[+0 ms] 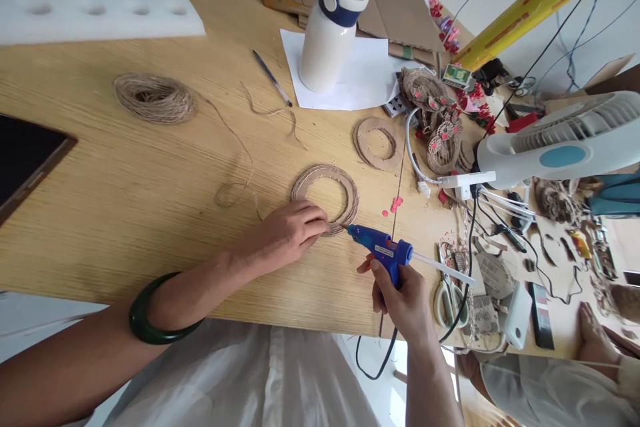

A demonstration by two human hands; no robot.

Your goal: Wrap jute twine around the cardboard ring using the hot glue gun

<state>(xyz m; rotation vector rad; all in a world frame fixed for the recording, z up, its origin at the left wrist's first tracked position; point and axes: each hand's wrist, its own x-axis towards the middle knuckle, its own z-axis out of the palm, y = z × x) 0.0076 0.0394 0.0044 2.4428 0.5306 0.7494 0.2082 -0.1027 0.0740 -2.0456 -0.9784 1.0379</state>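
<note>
A cardboard ring (353, 200) with twine along its outer edge lies flat on the wooden table. At its lower left rim is my left hand (295, 227), fingers together and closed on the ring; the fingertips are partly hidden. Twine (256, 197) trails from beside this hand toward a twine coil (154, 99) at the upper left. My right hand (400, 290) grips a blue hot glue gun (383, 245) by its handle. The gun's nozzle touches or nearly touches the lower right rim, and a glue stick (445, 268) sticks out of its back.
Behind lie another cardboard ring (379, 143), a pen (273, 77) and a white bottle (330, 33) on paper. To the right are red pieces (395, 204), a white fan (560, 147), scissors (449, 300) and cables. Another person's hand (595, 337) rests at the far right.
</note>
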